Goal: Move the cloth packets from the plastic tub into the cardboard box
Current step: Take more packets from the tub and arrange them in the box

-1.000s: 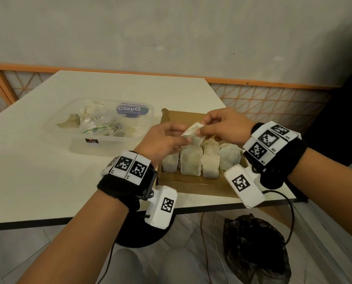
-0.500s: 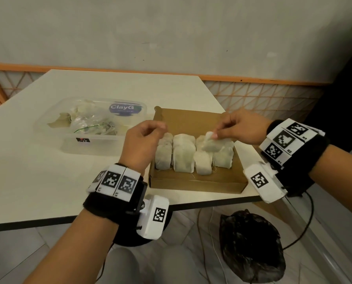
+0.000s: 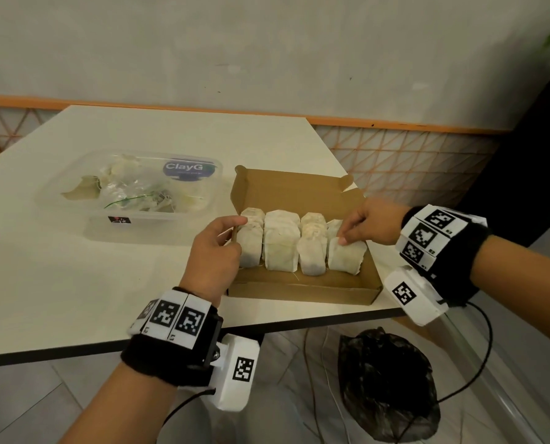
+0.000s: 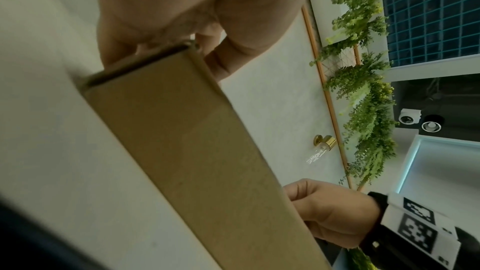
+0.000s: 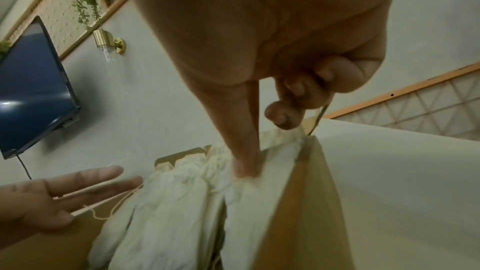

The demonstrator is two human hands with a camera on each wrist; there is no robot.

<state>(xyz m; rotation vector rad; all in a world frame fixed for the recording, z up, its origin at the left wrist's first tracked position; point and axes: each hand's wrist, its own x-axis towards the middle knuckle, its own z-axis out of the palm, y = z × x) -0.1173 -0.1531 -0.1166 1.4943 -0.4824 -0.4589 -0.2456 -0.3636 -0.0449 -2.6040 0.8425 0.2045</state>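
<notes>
Where a white table (image 3: 59, 283) bears the cardboard box (image 3: 299, 291), grey wall (image 3: 267, 43), orange lattice (image 3: 395, 161).

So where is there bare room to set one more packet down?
In the box, only the strip of floor between the packets and its near wall is bare. The packet rows are crowded, with the left hand and right hand at their ends. The table is bare between the tub and the near edge.
</notes>
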